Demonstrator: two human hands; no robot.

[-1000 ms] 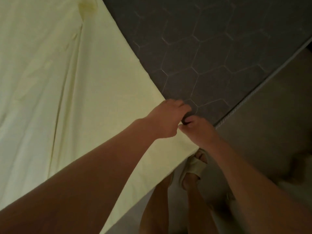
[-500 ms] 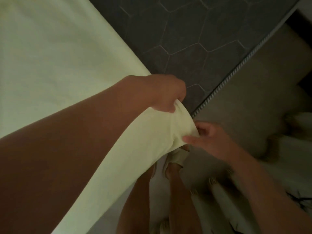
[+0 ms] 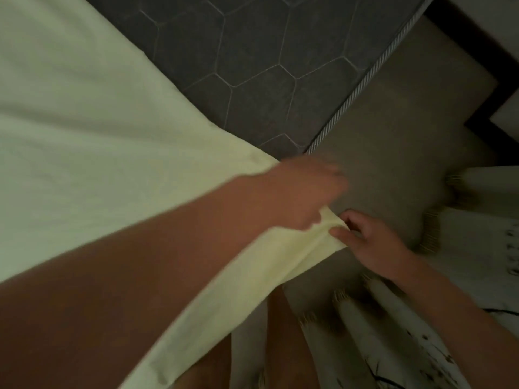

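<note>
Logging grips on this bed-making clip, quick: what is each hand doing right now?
Left hand: closed, gripping the yellow sheet near its corner.
Right hand: pinching the sheet's corner edge.

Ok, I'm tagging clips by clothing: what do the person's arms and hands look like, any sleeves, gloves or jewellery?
Both arms are bare: no sleeve shows on the left forearm or the right forearm. The left hand and right hand wear no gloves. No watch, bracelet or ring shows, though the dim, blurred picture could hide a thin ring.
</note>
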